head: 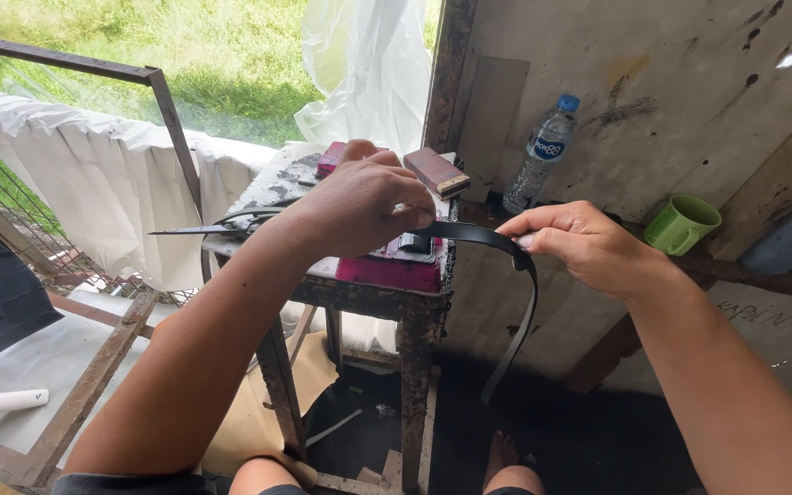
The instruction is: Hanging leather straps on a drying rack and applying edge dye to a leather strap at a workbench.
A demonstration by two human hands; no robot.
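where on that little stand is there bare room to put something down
Little room. The bare patch of the stand top lies at its far left, bordered by the scissors and the red block. The middle is crowded: the left hand presses on the pink block, the black strap runs to the right hand.

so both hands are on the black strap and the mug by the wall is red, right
Not quite: the mug is green, not red, as the head view shows. The rest holds: the left hand and right hand are both on the black strap.
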